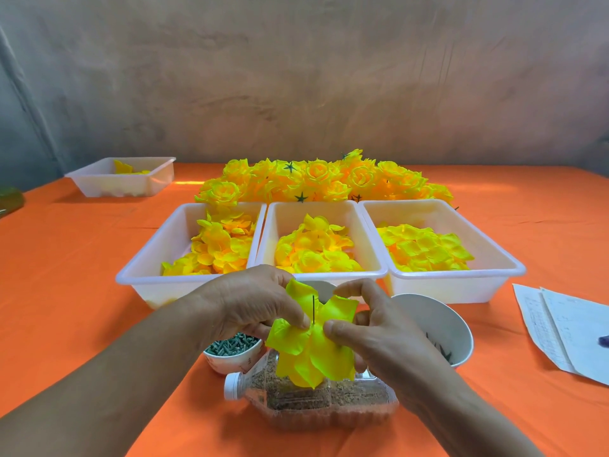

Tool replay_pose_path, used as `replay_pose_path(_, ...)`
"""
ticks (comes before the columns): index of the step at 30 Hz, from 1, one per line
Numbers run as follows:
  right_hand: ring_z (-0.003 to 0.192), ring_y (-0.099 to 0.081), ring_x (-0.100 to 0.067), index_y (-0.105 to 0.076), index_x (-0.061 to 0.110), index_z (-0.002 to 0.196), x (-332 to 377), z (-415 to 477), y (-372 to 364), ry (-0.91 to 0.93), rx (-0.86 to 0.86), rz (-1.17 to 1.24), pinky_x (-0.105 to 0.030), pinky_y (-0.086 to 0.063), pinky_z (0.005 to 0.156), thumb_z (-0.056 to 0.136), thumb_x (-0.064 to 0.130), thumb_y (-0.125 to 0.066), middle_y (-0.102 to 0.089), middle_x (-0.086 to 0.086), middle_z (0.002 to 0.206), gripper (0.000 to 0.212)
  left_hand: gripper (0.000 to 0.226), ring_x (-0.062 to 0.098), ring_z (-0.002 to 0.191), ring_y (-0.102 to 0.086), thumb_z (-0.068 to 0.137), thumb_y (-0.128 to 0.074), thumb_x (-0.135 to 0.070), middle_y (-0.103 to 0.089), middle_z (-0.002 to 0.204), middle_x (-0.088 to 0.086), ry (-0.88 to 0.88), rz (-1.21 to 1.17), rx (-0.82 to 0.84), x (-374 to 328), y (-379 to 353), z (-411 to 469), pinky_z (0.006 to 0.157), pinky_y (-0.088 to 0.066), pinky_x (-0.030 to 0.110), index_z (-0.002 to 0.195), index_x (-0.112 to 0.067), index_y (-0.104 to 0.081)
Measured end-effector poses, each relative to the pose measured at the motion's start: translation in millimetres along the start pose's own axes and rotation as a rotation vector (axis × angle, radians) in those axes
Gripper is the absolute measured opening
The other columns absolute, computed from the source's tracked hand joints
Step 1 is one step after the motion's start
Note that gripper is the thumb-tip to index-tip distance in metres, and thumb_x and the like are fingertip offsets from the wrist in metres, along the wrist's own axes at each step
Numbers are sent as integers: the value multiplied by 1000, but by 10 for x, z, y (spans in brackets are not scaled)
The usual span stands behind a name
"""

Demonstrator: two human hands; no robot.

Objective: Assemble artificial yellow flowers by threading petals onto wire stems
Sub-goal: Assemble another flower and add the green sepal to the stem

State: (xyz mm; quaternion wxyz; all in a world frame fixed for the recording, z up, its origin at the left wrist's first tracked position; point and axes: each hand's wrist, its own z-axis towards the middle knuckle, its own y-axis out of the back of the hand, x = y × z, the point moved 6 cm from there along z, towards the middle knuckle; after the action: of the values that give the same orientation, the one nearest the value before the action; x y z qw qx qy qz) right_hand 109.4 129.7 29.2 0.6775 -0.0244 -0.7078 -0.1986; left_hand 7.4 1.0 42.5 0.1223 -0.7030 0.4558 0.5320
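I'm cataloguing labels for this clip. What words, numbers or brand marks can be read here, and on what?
No text can be read.
On the paper sheets: faint ruled writing, too blurred to read.
On the small cup: a faint mark on its side, too small to read.
On the plastic bottle: no label shows.
On the yellow petal piece, pinched by the left hand and right hand: no print.

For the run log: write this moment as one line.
step: threading | left hand: pinches petals | right hand: pinches petals | wire: up through petals
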Motion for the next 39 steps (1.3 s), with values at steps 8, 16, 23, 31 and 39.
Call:
replay_pose_path(8, 46, -51, -2, -53, 46, 106, -79, -8, 51, -18, 39, -187, -23, -38, 51, 79, 41, -70, -55, 6, 54, 32, 46, 14, 61, -61, 75, -82, -12, -62, 87, 7, 70, 106, -74, 108, 62, -19, 57, -52, 25, 112, -19, -56)
replay_pose_path(16, 36, -38, -4, -68, 26, 92, 70, 157, 709, -15, -129, -178, -17, -29, 38, 89, 29, -62, -57, 3, 49, 7, 51, -4, 111, -55, 54, -83, -45, -55, 117, -20, -389, 277, -20, -230, 85, -241, 92, -48, 20, 103, -52, -67)
replay_pose_path(23, 46, -52, -8, -68, 21, 79, -60, 377, 1036, -70, -170, -488, -19, -34, 42, 87, 22, -62, -66, 6, 59, 10, 42, -12, 112, -51, 55, -84, -59, -56, 111, -33, -496, 280, 3, -87, -361, -18, 96, -41, 14, 93, -44, -75)
replay_pose_path(31, 68, -62, -13, -70, 25, 76, -467, 526, 886, -179, 30, -1065, -21, -44, 53, 78, 25, -62, -70, -2, 79, 8, 43, -1, 100, -61, 53, -84, -58, -61, 105, -23, -434, 252, -51, 168, -426, 95, 86, -56, 27, 91, -39, -74)
replay_pose_path(39, 71, -60, -10, -56, 50, 67, -617, 572, 711, -94, 41, -1102, -22, -43, 58, 65, 25, -48, -61, 12, 71, 27, 25, 1, 87, -61, 61, -77, -46, -62, 92, -19, -478, 219, -161, 254, -456, 145, 73, -54, 22, 83, -37, -72)
